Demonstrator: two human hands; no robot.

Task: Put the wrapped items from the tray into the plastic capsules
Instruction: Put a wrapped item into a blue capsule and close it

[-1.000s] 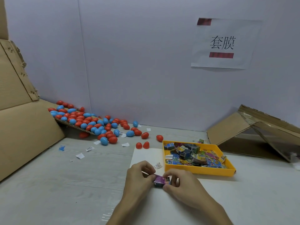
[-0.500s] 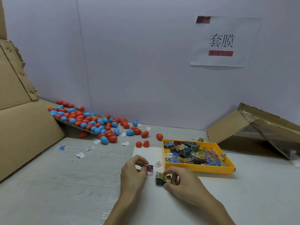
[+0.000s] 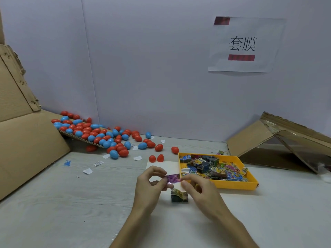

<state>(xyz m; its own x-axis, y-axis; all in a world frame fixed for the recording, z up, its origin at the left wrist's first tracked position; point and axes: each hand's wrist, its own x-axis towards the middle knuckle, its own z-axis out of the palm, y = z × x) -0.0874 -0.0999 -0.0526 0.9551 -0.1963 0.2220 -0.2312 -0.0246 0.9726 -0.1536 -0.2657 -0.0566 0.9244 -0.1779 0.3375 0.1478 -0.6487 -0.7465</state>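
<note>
**Right hand (image 3: pixel 200 190) quits the bundle (image 3: pixel 179 195), joins left hand (image 3: pixel 148 185) on the purple slip (image 3: pixel 172 178)**

Half a second ago the right hand held the dark wrapped bundle; now that bundle stands alone on the bench (image 3: pixel 71 203), near the person.

Far left, a heap of red and blue capsules (image 3: pixel 100 135), too many to count, spills off a cardboard sheet (image 3: pixel 78 138). Two red pieces (image 3: pixel 156 158) lie apart, just beyond the hands. One yellow tray (image 3: pixel 236 186) at right holds a jumble of wrapped items.

Both hands pinch the one purple slip between fingertips, just above the bundle. My guess is they are readying it for packing; next, a capsule must be fetched and opened.
</note>
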